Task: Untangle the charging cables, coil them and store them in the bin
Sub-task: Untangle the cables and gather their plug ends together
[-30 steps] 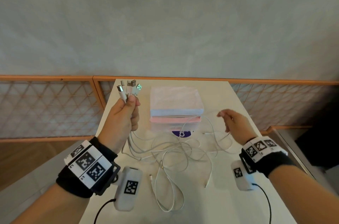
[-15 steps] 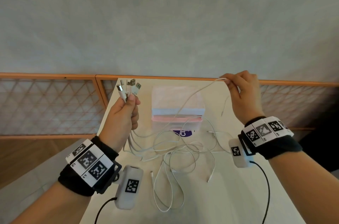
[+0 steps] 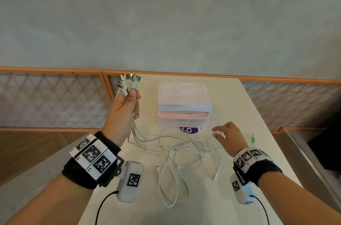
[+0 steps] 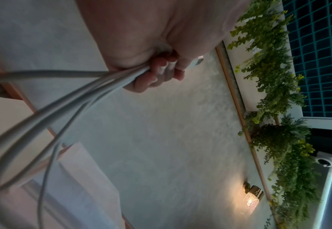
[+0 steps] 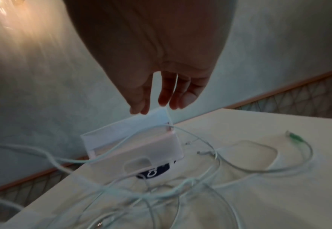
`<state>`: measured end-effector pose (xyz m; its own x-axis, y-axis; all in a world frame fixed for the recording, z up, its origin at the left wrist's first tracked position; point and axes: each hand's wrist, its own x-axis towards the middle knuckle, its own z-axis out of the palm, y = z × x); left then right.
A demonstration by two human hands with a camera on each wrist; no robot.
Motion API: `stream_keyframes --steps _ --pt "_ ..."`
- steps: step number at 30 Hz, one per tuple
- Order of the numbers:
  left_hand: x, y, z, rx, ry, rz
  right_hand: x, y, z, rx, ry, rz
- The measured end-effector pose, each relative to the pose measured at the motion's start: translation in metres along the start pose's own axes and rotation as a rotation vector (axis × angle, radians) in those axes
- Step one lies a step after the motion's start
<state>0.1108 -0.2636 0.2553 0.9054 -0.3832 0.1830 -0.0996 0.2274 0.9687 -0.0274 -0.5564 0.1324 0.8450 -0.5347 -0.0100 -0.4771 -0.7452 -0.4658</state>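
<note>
My left hand (image 3: 124,112) is fisted round a bunch of white charging cables (image 3: 184,148) just below their USB plugs (image 3: 129,81), which fan out above my thumb; the wrist cam shows the cords (image 4: 67,99) leaving the bottom of the fist. The rest hangs to the white table (image 3: 239,106) and sprawls in a loose tangle btwn my wrists, w/ small connector ends lying free near the front. One green-tipped plug (image 3: 253,139) sits apart on the right. My right hand (image 3: 228,137) hovers low over the tangle's right side, fingers loosely spread and holding nothing; a thin strand may brush the fingertips (image 5: 164,100), but the blur makes that hard to call. The bin (image 3: 184,103), a pale translucent box w/ a pink band, stands just behind the tangle; one cord loops up against its front.

These cords are light, limp and slick, so they'll slide rather than snag hard. Best purchase prob at a stiff connector end, pinching there and drawing one cord out at a time, not yanking mid-loop.
</note>
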Motion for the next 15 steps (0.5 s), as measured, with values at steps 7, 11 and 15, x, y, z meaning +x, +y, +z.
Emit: stream_keyframes --steps 7,11,15 --pt "-0.003 -0.016 -0.013 0.118 0.048 0.049 -0.041 -0.032 0.044 0.094 -0.46 -0.09" --pt "-0.003 -0.021 -0.015 0.132 0.052 0.053 -0.05 -0.061 0.08 0.152 -0.685 -0.099" --pt "-0.003 -0.021 -0.015 0.157 0.047 0.057 -0.038 -0.084 0.102 0.239 -0.657 -0.005"
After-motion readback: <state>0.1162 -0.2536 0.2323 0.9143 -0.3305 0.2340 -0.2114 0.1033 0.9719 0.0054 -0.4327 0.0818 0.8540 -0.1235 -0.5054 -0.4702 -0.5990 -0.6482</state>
